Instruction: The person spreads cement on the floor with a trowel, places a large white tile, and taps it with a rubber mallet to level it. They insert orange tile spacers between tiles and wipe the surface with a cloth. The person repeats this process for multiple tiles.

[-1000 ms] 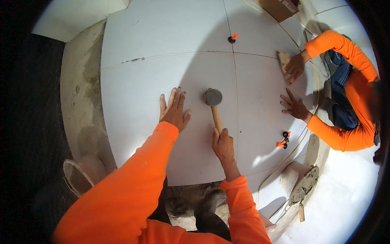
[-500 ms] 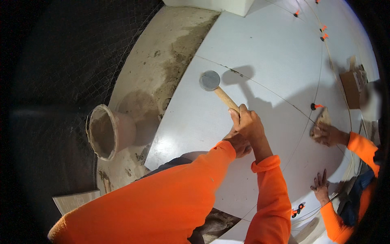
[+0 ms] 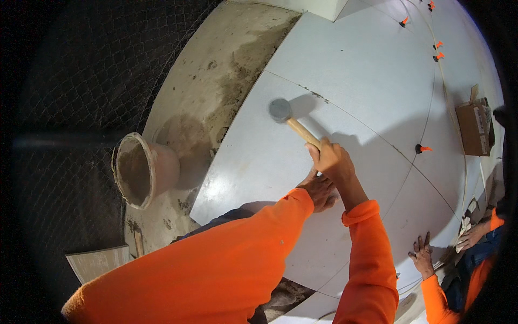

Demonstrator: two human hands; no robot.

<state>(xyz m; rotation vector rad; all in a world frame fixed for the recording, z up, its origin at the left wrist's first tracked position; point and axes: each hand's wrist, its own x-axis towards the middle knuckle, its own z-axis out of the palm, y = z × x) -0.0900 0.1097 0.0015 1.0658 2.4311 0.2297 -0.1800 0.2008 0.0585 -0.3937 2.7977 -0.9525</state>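
My right hand (image 3: 334, 162) is closed round the wooden handle of a mallet (image 3: 280, 110) with a grey, round head. The head hangs just above a large pale floor tile (image 3: 243, 146), its shadow beside it. My left hand (image 3: 320, 191) rests on the tile below my right wrist, next to the handle's end, fingers reaching outward and partly hidden. Thin joints part this tile from its neighbours, and an orange-and-black tile leveling clip (image 3: 422, 149) stands at a joint to the right.
A mortar-crusted bucket (image 3: 162, 170) leans on the bare concrete strip (image 3: 186, 86) at left, beside dark netting (image 3: 81, 86). A cardboard box (image 3: 472, 129) stands at right. A co-worker's hand (image 3: 422, 256) lies spread on the tiles; another holds a pale cloth (image 3: 463, 232). A tile piece (image 3: 100, 263) lies lower left.
The mallet's head has come down nearer the tile, closing on its shadow. At right, the co-worker's hand with the cloth has drawn back from the tile joint toward their body.
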